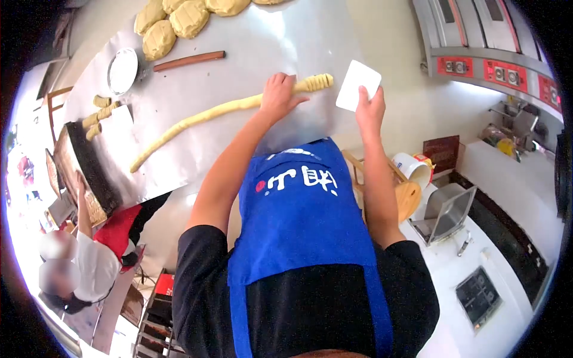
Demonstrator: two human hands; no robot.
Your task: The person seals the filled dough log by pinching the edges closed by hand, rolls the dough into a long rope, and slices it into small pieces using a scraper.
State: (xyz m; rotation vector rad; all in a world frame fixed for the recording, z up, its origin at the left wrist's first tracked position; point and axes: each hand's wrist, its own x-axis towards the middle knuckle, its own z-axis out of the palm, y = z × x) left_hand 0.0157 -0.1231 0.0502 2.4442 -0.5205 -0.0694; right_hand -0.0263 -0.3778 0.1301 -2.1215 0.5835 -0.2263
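Observation:
A long rope of yellow dough (203,117) lies slantwise across the metal worktop (239,65). My left hand (279,95) is over the rope near its right end, fingers curved across it and thumb sticking out to the right. Just beyond that thumb, the end of the rope (316,82) is cut into several thin slices that still sit together. In my right hand (371,107) is a white dough scraper (358,85), gripped by one edge and held up off the worktop, to the right of the slices.
Large dough lumps (190,19), a wooden rolling pin (190,61), a round metal dish (123,70) and cut dough pieces (95,119) lie on the worktop. A co-worker (95,262) is at lower left. Ovens (477,36) and a white bucket (412,168) stand right.

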